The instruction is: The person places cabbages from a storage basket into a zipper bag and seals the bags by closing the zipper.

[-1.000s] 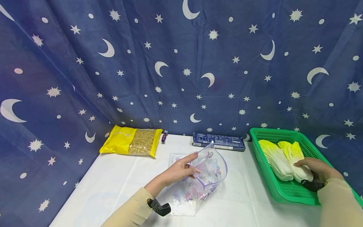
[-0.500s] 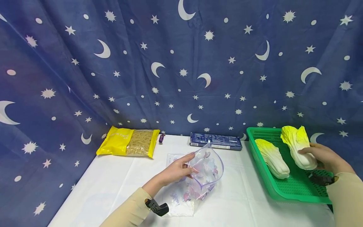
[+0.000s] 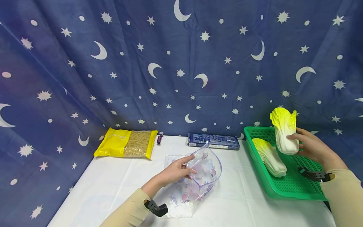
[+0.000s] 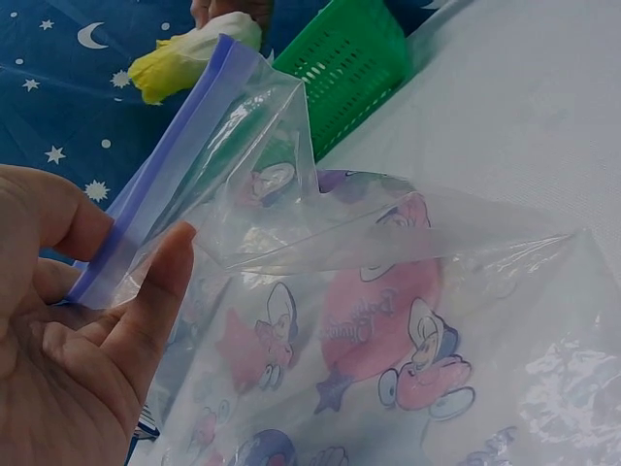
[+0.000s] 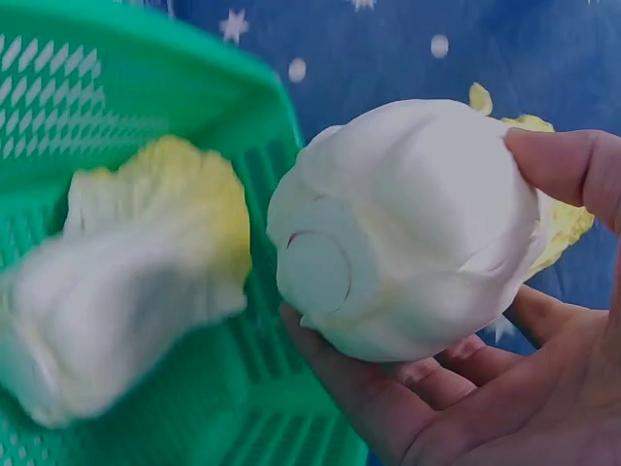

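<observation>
My left hand (image 3: 177, 171) pinches the purple zip edge of a clear zip bag (image 3: 202, 170) printed with cartoon figures and holds its mouth wide above the white table. In the left wrist view my thumb and fingers (image 4: 146, 311) clamp the bag's rim (image 4: 165, 165). My right hand (image 3: 307, 146) grips a napa cabbage (image 3: 285, 130) by its white base, lifted above the green basket (image 3: 261, 186). The cabbage's base (image 5: 408, 228) fills the right wrist view. A second cabbage (image 3: 269, 157) lies in the basket.
A yellow bag of pasta (image 3: 127, 143) and a small purple candy (image 3: 159, 139) lie at the back left of the table. A dark blue flat box (image 3: 214, 141) lies at the back centre. A star-and-moon curtain (image 3: 181, 63) hangs behind.
My right hand has picked one cabbage out of the green basket and raised it up. The left hand keeps holding the bag open in the same place.
</observation>
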Demonstrator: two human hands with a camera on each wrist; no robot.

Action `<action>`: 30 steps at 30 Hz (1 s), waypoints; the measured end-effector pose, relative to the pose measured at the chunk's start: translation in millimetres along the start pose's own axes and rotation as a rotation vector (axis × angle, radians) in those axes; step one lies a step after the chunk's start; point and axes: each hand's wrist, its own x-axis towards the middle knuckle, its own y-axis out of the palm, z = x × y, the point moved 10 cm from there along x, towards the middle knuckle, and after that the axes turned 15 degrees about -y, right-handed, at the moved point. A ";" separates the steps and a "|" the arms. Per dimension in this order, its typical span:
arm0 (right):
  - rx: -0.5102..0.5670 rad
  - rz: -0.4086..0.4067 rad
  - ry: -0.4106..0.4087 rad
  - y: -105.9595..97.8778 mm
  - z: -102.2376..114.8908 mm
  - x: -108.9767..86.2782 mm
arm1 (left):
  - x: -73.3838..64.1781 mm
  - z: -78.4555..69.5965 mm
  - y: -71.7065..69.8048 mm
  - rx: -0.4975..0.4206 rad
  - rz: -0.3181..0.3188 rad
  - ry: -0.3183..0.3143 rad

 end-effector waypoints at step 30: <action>0.453 0.157 -0.173 176.1 77.0 6.3 | 3.1 -1.5 2.8 0.015 0.004 0.002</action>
